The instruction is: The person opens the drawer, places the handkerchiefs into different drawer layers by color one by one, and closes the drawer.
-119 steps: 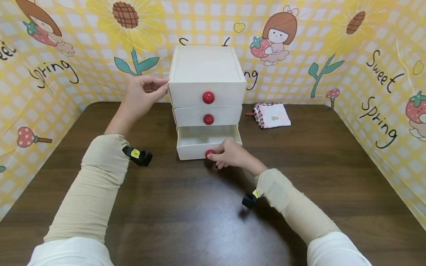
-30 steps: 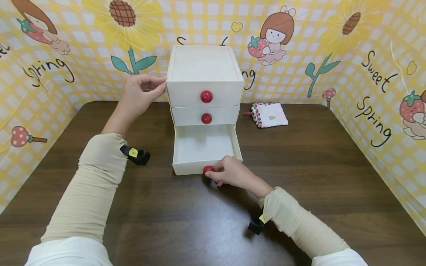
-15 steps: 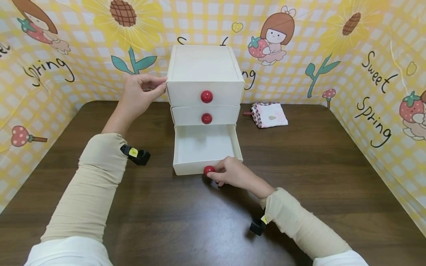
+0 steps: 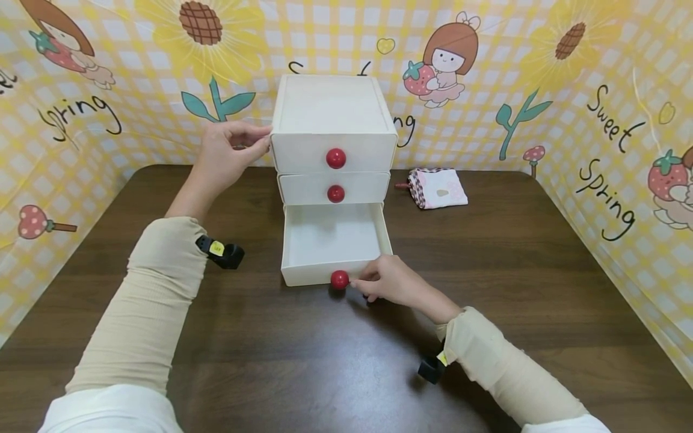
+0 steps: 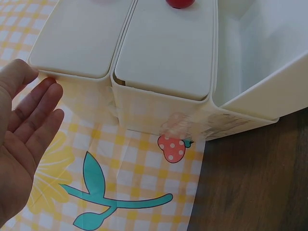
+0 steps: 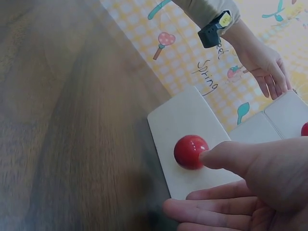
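A white cabinet (image 4: 332,105) with three stacked drawers stands at the back of the table. Its lowest drawer (image 4: 330,240) is pulled far out, and I see nothing inside. The left hand (image 4: 224,156) touches the cabinet's upper left edge with thumb and fingertips; in the left wrist view its other fingers (image 5: 41,108) extend loosely beside the side wall. The right hand (image 4: 397,281) is just right of the lowest drawer's red knob (image 4: 340,279). From the right wrist, the thumb (image 6: 226,156) overlaps the knob's edge and the fingers lie spread below it.
A folded pink and white cloth (image 4: 441,188) with a checked border lies right of the cabinet. The upper red knob (image 4: 335,158) and the middle red knob (image 4: 335,193) are on closed drawers. A patterned yellow curtain (image 4: 325,36) surrounds the brown wooden table (image 4: 271,361).
Over the earlier frames the lowest drawer came further out toward the person. Since half a second ago the right hand has let go of the knob and shifted right. The left hand keeps its place.
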`<state>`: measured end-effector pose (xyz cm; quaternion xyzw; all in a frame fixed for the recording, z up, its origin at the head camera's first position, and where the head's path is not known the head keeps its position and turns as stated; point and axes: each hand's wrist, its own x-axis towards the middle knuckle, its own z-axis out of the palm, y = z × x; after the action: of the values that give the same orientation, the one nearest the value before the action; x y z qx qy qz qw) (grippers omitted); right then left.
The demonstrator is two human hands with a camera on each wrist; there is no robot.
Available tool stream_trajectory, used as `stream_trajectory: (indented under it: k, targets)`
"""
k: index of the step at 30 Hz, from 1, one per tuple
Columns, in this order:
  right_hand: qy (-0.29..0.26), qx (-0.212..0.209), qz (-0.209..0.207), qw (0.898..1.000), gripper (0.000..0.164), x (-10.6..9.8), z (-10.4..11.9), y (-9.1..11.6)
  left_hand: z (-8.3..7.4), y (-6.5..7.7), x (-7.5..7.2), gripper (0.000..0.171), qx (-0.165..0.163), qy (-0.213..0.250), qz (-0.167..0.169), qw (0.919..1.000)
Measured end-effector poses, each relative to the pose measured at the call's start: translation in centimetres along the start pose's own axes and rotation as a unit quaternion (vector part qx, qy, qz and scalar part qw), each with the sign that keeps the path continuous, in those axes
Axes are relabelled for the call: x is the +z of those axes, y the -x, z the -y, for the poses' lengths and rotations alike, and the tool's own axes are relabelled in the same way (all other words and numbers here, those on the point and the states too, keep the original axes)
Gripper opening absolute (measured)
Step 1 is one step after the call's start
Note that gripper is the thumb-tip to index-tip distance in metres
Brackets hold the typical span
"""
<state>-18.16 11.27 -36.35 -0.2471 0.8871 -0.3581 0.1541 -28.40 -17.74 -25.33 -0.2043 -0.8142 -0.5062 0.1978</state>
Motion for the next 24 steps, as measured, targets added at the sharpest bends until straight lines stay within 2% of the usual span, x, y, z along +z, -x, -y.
stream_trajectory:
  k: [16, 24]
  targets:
    - [0.01, 0.029, -0.007, 1.0, 0.021, -1.3, -1.5, 1.3, 0.0, 0.0, 0.0, 0.021, 0.005, 0.009, -0.002, 0.9999]
    - [0.009, 0.029, -0.01, 0.999, 0.022, -1.9, -2.0, 2.0, 0.1, 0.0, 0.2, 0.019, 0.013, 0.013, -0.008, 0.9998]
